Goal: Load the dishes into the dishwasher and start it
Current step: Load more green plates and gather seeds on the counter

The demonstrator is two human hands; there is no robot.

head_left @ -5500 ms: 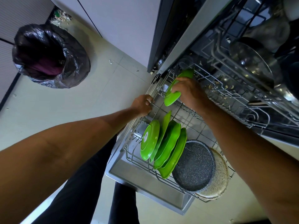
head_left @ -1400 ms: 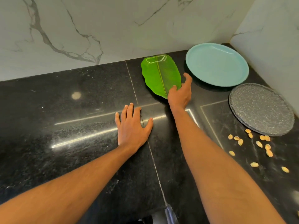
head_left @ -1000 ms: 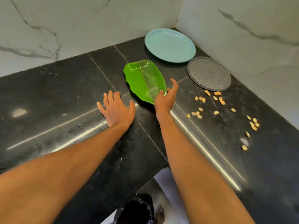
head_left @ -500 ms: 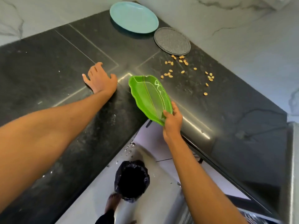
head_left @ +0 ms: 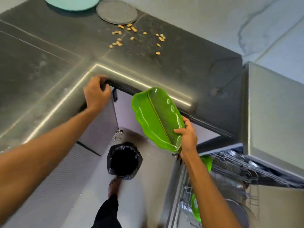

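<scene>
– Around the left hand (head_left: 96, 94)?
– Gripping the counter (head_left: 49, 63) edge at the inner corner. Far behind it, plate (head_left: 70, 4), disc (head_left: 116, 12) just to the right. Nuts (head_left: 131, 35) scattered nearer, between disc and hands.
– And the right hand (head_left: 187, 137)?
– Holding a dish (head_left: 156, 119) by the near end, off the counter. Below, between both hands, bin (head_left: 123, 160) on the floor. Under the right wrist, dishwasher rack (head_left: 230, 168), other dishes (head_left: 195, 208) inside.

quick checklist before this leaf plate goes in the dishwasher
1. Grip on leaf plate: right hand pinches its lower end, ok.
2. Plate face free of scraps: only glare shows, ok.
3. Dishwasher open, racks out: ok.
4. Free slot in lower rack: mostly hidden by the arm, cannot tell.
5. Left hand grips countertop edge for support: ok.
</scene>
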